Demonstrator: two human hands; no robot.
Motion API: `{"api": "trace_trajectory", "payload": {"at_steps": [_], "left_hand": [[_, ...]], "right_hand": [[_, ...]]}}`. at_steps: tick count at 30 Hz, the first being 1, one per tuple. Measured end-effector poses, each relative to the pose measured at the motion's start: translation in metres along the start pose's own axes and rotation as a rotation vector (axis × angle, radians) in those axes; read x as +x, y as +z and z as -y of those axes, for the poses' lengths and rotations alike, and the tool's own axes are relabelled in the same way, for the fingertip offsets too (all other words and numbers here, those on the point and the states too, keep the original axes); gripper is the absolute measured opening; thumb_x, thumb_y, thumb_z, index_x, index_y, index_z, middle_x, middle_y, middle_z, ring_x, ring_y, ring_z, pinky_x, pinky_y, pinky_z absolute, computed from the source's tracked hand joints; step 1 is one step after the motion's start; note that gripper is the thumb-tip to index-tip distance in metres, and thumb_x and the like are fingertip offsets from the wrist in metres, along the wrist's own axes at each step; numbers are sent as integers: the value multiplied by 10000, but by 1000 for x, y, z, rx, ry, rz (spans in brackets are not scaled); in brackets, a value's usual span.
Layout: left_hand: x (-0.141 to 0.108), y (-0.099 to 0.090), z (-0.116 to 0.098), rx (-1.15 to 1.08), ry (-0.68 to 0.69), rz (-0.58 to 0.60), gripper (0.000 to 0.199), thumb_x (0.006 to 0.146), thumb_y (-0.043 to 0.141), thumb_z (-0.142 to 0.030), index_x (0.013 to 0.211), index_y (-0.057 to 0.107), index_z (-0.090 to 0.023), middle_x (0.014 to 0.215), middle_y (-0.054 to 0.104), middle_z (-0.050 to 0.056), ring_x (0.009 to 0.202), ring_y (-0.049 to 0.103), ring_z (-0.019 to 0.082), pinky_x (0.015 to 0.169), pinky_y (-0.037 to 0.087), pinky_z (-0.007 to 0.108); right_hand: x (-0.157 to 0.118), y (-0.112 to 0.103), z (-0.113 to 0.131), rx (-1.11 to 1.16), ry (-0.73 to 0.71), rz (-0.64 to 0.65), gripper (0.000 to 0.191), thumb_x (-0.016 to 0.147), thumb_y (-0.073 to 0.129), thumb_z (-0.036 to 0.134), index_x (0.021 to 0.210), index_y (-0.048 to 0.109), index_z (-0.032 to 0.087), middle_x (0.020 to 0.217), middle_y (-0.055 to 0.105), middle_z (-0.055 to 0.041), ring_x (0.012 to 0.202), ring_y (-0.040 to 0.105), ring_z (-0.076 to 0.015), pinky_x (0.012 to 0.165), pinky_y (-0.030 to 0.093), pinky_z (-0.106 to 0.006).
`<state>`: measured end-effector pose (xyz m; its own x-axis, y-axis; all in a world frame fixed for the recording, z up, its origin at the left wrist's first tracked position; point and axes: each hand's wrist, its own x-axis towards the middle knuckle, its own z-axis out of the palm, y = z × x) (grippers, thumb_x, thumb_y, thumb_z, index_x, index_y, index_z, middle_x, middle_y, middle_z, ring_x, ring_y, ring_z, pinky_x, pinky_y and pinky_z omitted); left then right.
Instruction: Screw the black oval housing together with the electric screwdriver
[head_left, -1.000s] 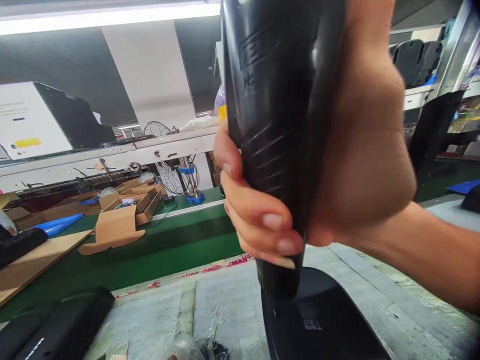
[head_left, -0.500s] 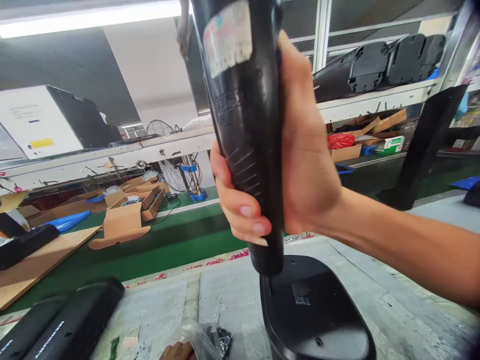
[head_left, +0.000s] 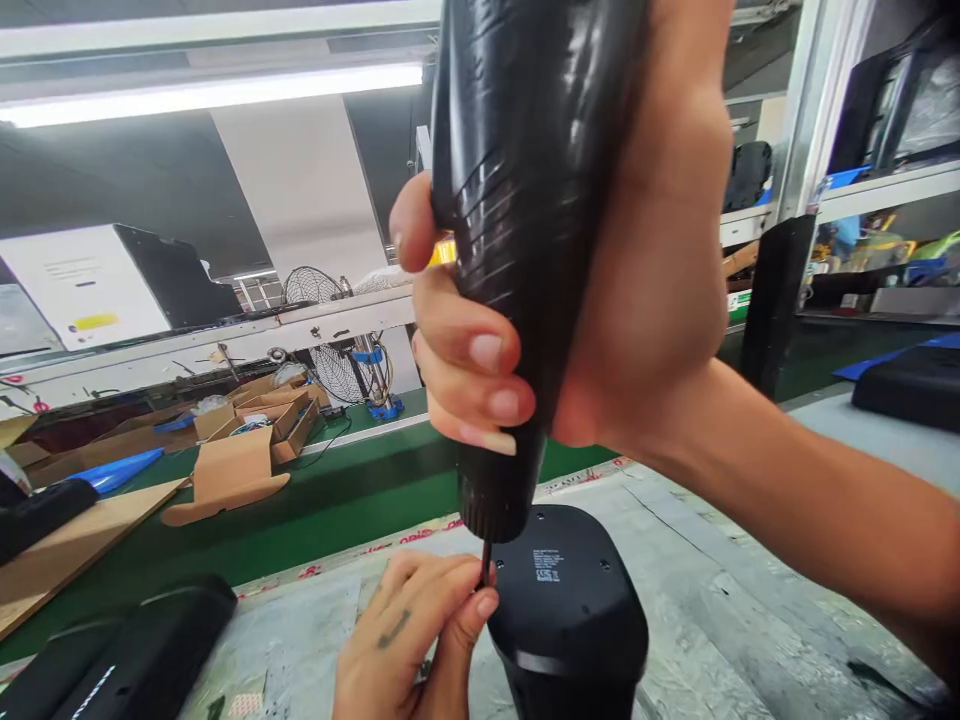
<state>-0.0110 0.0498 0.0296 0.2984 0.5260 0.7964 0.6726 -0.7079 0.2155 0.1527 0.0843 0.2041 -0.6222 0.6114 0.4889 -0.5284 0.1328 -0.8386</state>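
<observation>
My right hand [head_left: 660, 230] is wrapped round a black electric screwdriver [head_left: 525, 230], which points down with its thin bit [head_left: 487, 562] showing below the collar. At the bit's lower end, the thumb and forefinger of my left hand [head_left: 412, 630] pinch together. Whatever lies between those fingertips is too small or hidden to make out. Just right of them stands a black housing [head_left: 570, 610] with a rounded, flat top face, printed label text and several small screw holes. The bit's tip is in front of this housing's left edge; I cannot tell whether it touches.
Black housings [head_left: 150, 650] lie at the lower left of the pale worktop [head_left: 300, 640]. Beyond runs a green conveyor belt [head_left: 352, 490] with cardboard boxes [head_left: 240, 450]. A black upright panel [head_left: 776, 300] stands at right, near a metal shelf post [head_left: 817, 110].
My left hand has come up from a plastic bag at the bottom to the bit's tip. The screwdriver has shifted from over the housing to its left edge, and the view has turned right.
</observation>
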Motion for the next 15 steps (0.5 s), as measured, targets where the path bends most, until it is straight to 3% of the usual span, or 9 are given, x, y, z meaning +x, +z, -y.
{"api": "trace_trajectory", "payload": {"at_steps": [5,10,15], "left_hand": [[4,2,-14,-68,-46,81,78,894,662,-171,888,662,-249,806,747,-91,719,638,72,657,535,149],[4,12,-23,-149,-116,50,48,899,681,-287,855,679,-269,816,766,-108,753,667,85,705,532,183],[2,23,-18,-42,-52,62,29,848,741,-306,837,738,-279,794,693,-14,770,603,124,693,542,237]], "right_hand": [[-15,-3,8,-23,25,-33,925,541,-323,952,608,244,225,375,292,25,295,295,-124,296,263,-242],[-32,-1,6,-47,-85,-38,852,677,-309,849,658,268,223,440,216,42,317,261,-90,343,237,-197],[-30,-10,2,-37,113,-16,835,729,-144,945,619,260,222,364,322,3,280,314,-162,280,281,-276]]}}
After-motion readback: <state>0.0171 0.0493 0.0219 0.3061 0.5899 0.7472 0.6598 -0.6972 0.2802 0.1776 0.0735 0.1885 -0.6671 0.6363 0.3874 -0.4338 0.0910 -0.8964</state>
